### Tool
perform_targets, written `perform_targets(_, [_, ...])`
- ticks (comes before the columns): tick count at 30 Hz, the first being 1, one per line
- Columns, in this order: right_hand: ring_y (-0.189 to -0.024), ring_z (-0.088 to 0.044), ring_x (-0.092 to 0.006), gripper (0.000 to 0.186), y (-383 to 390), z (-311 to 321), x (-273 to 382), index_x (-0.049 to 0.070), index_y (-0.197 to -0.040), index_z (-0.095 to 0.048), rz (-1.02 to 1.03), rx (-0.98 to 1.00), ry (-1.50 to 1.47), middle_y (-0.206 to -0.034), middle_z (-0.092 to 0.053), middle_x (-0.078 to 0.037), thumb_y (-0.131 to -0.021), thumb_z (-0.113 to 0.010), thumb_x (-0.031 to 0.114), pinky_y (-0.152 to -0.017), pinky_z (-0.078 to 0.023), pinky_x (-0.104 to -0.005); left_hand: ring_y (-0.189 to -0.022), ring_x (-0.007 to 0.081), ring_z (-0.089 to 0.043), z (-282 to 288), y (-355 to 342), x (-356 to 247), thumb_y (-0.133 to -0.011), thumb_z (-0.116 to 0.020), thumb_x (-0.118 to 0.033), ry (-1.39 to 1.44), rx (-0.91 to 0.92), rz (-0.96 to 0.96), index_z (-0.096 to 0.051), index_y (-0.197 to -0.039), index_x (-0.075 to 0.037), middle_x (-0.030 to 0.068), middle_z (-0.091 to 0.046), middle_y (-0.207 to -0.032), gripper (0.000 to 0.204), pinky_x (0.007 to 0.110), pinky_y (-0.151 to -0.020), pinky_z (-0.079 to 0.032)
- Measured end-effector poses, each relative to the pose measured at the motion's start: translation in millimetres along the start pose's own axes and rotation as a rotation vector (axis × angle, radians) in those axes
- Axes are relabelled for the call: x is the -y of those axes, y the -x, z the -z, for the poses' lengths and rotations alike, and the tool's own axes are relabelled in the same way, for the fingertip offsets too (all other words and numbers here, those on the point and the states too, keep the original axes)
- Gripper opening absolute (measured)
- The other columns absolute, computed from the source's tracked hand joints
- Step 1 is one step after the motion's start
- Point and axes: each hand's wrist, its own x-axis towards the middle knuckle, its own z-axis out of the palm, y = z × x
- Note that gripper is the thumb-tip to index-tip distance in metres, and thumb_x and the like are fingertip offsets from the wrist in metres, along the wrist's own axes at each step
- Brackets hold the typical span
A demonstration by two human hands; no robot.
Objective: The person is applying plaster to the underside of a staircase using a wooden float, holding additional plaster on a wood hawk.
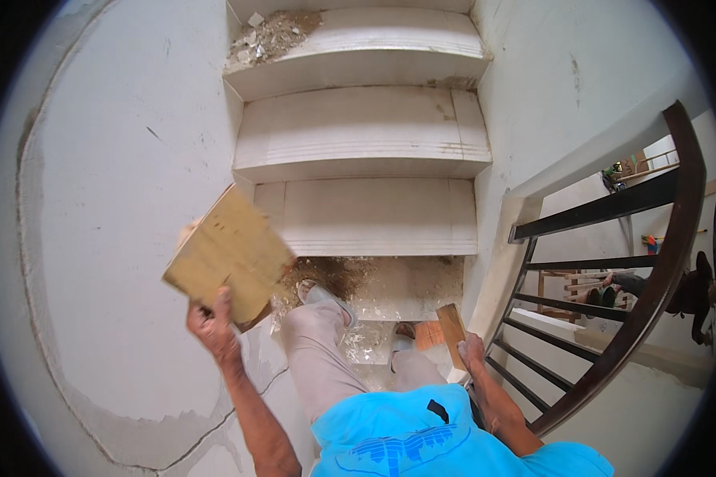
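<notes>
My left hand [215, 322] grips a yellowish, stained flat board [227, 254] by its lower edge, raised at the left side of the stairs; something pale behind its upper left edge is mostly hidden. Lower right, beside the railing, my right hand [471, 350] is closed on a narrow wooden strip [453, 326]. An orange textured piece [429, 335] shows just left of that strip; I cannot make out what it is. Dirt and pale chips [346, 282] lie on the step around my feet.
White stairs [358, 127] rise ahead between walls, with rubble [266, 44] on an upper step's left end. A cracked wall [119, 222] is at left. A railing with dark bars [585, 207] curves along the right; beyond it, below, are a person [684, 290], wooden pieces and tools.
</notes>
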Motion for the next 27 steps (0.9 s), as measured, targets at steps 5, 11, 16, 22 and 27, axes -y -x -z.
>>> perform_targets(5, [-0.086, -0.068, -0.0398, 0.03, -1, 11, 3, 0.009, -0.099, -0.072, 0.052, -0.033, 0.033, -0.088, -0.069, -0.023, -0.073, -0.058, 0.01, -0.079, -0.054, -0.0475, -0.085, 0.0103, -0.056, 78, 17, -65, -0.088, -0.069, -0.011, -0.136, -0.003, 0.027, -0.061, -0.108, 0.002, 0.0045, -0.063, -0.097, 0.025, 0.025, -0.08, -0.045])
perform_targets(11, [-0.084, -0.068, -0.0408, 0.027, 2, 22, 4, 0.006, -0.094, -0.071, 0.096, -0.057, -0.008, -0.085, -0.069, -0.024, -0.071, -0.059, 0.013, -0.078, -0.054, -0.0486, -0.076, 0.0084, -0.053, 148, 42, -94, -0.088, -0.068, -0.016, -0.218, 0.003, 0.1, -0.06, -0.106, 0.002, 0.0018, -0.062, -0.089, 0.027, 0.025, -0.073, -0.045])
perform_targets(16, [-0.083, -0.067, -0.0411, 0.024, -7, 9, -24, 0.0, -0.084, -0.07, 0.186, -0.074, 0.008, -0.082, -0.068, -0.025, -0.069, -0.06, 0.016, -0.077, -0.054, -0.0487, -0.072, 0.0092, -0.052, 179, 53, -112, -0.083, -0.068, -0.022, -0.321, 0.07, 0.163, -0.061, -0.102, 0.004, 0.0023, -0.062, -0.084, 0.032, 0.025, -0.07, -0.045])
perform_targets(22, [-0.082, -0.067, -0.042, 0.022, -3, 12, -32, -0.003, -0.078, -0.069, 0.227, -0.081, 0.044, -0.082, -0.067, -0.027, -0.069, -0.06, 0.015, -0.077, -0.054, -0.0484, -0.07, 0.0105, -0.054, 206, 61, -110, -0.08, -0.066, -0.019, -0.245, 0.052, 0.23, -0.062, -0.1, 0.006, 0.0049, -0.064, -0.083, 0.033, 0.027, -0.067, -0.047])
perform_targets(27, [-0.085, -0.068, -0.0413, 0.022, 2, 22, -32, -0.005, -0.078, -0.069, 0.183, -0.08, 0.096, -0.084, -0.068, -0.027, -0.07, -0.061, 0.015, -0.08, -0.055, -0.0469, -0.071, 0.0107, -0.056, 222, 68, -109, -0.079, -0.066, -0.015, -0.241, 0.014, 0.214, -0.062, -0.098, 0.007, 0.0058, -0.065, -0.084, 0.029, 0.027, -0.069, -0.048])
